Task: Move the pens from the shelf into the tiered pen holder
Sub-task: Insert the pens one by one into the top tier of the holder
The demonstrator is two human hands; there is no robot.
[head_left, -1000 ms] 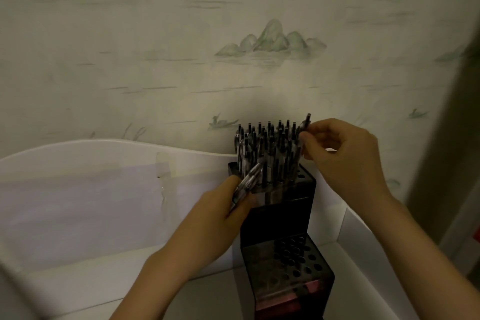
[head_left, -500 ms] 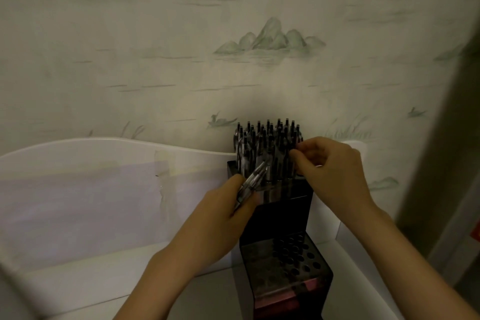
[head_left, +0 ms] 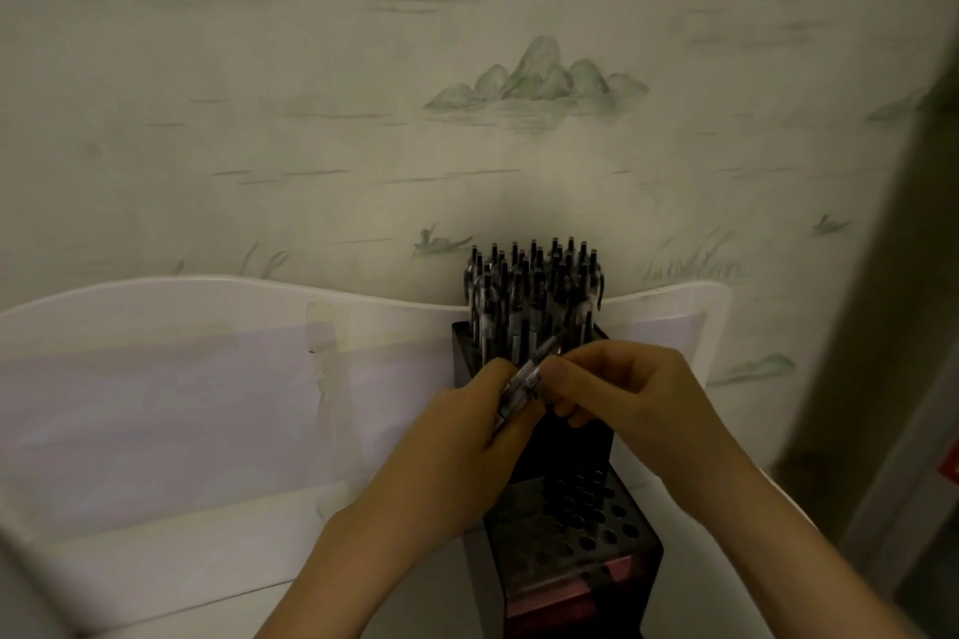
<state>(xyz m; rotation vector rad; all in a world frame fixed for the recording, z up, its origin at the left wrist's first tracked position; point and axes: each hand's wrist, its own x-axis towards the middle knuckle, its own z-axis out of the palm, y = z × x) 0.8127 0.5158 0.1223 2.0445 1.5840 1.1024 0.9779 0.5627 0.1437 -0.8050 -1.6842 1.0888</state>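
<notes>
Fingers of the left hand [head_left: 467, 436] curl around a small bundle of pens [head_left: 524, 379], while the right hand [head_left: 628, 400] pinches one of them. Both hover before the tiered pen holder [head_left: 571, 534], whose top tier is packed with upright pens [head_left: 534, 296].

Head-worn view, forward and down, close in.
</notes>
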